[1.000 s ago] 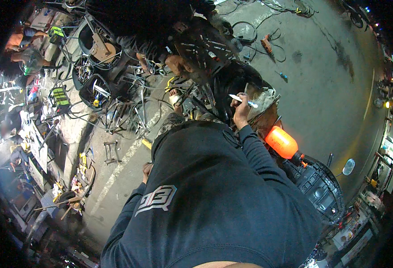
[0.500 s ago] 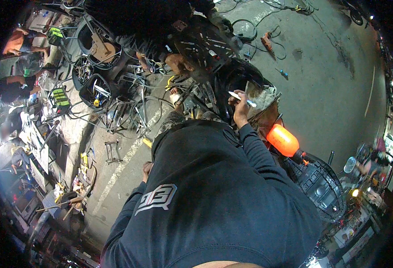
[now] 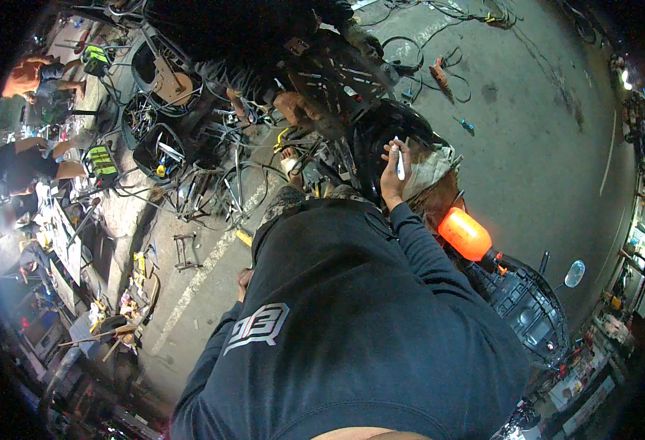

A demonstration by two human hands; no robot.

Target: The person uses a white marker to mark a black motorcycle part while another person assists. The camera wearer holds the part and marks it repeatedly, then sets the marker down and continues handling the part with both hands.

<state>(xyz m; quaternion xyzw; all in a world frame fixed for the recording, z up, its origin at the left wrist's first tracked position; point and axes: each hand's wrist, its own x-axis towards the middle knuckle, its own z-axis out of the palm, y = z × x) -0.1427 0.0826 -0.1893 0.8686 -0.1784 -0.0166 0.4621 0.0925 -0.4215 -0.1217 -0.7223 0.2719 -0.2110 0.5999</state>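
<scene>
Re-angled white pen, grey floor

From the right hand, a pen in it, a corded power tool lies at one o'clock, screwdriver at two, bottle at four, tool bin at nine.

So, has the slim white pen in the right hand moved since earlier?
Yes: pen turned nearly vertical in view, its lower end swinging left, away from the pale crumpled sheet.
</scene>
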